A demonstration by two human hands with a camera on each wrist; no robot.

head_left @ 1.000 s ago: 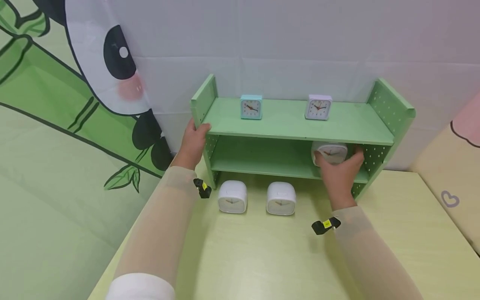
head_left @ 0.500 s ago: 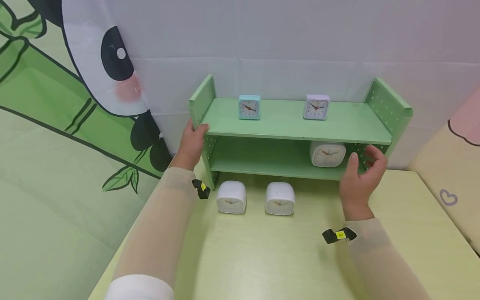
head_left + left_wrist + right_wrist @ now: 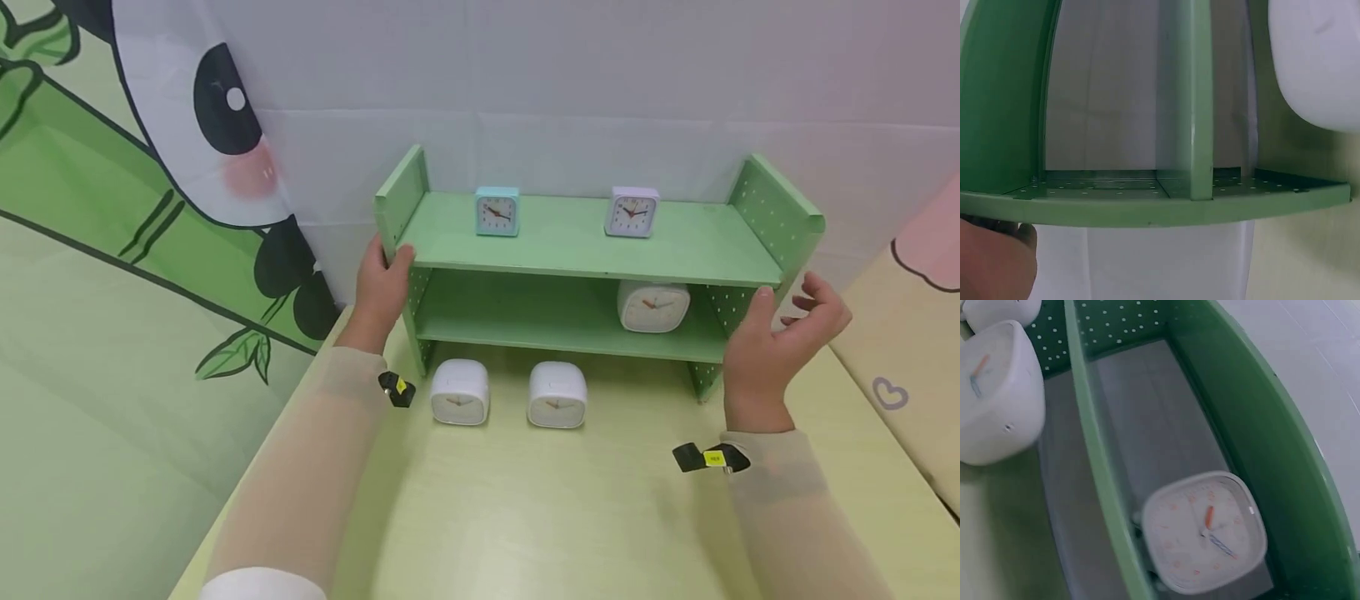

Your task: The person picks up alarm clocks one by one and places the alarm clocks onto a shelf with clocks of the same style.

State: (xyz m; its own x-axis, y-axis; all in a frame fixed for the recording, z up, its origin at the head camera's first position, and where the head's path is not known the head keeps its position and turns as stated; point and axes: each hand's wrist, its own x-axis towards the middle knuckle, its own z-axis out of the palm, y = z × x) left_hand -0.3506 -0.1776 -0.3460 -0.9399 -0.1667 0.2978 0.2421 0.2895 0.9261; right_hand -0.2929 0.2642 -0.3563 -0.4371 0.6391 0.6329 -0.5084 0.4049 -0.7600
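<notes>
Two white clocks [image 3: 460, 392] stand on the counter [image 3: 510, 517], before the green shelf [image 3: 562, 250], toward its left corner. Another clock [image 3: 653, 307] sits on its lower board [image 3: 517, 315], near the right edge. All seem light, hard and slippery; hold both sides. The left hand [image 3: 381, 290] grips the shelf's left edge. The right hand [image 3: 776, 354] holds nothing, thumb and fingers apart.

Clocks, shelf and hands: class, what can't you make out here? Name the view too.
Left hand, head view: fingertips, hidden behind the green shelf.
Lower-shelf clock, head view: top, hidden by the upper board.
Table clock, left wrist view: face, cut off by the edge; head view: numerals, too small.
</notes>
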